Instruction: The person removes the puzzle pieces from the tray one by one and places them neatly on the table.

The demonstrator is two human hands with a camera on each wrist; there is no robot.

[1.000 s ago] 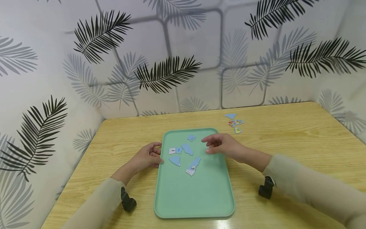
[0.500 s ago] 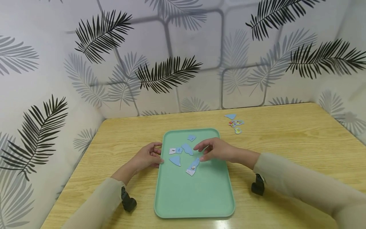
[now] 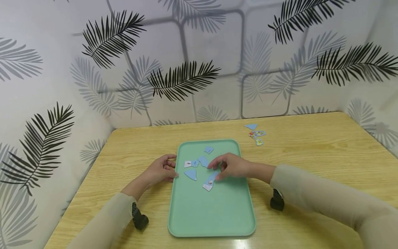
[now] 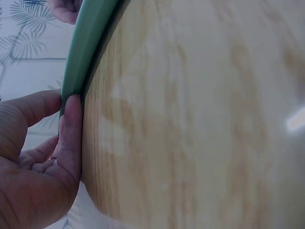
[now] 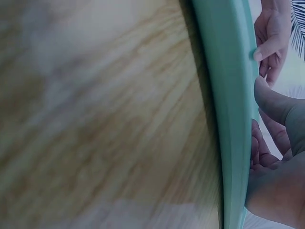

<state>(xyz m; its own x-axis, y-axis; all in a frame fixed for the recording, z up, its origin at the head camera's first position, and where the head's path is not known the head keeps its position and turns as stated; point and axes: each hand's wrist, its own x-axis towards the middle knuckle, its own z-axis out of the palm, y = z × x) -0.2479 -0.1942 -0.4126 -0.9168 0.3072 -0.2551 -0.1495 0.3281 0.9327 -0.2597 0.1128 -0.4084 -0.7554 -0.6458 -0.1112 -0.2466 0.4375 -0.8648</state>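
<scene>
My left hand point(image 3: 159, 168) holds the left edge of a green tray point(image 3: 211, 214); in the left wrist view its thumb is at the rim and a finger lies along the outer wall. My right hand point(image 3: 231, 166) hovers low over the tray, fingers bent, thumb and index finger apart. Its thumb tip is right at a long blue and white puzzle piece point(image 3: 209, 183), whose upper end is partly covered. The index fingertip is beside a curved blue piece point(image 3: 203, 161). Also in the tray lie a triangular blue piece point(image 3: 191, 174), a white and blue piece point(image 3: 188, 164) and a small blue piece point(image 3: 209, 149).
Beyond the tray's far right corner, a blue triangular piece point(image 3: 251, 126), some colourful pieces point(image 3: 257, 134) and a small yellowish piece point(image 3: 259, 142) lie on the wooden table point(image 3: 311, 148). A leaf-patterned wall point(image 3: 205, 52) stands behind the table.
My right hand has moved left and toward me over the tray, down to the long puzzle piece. My left hand stays at the tray's edge, and the pieces lie as before.
</scene>
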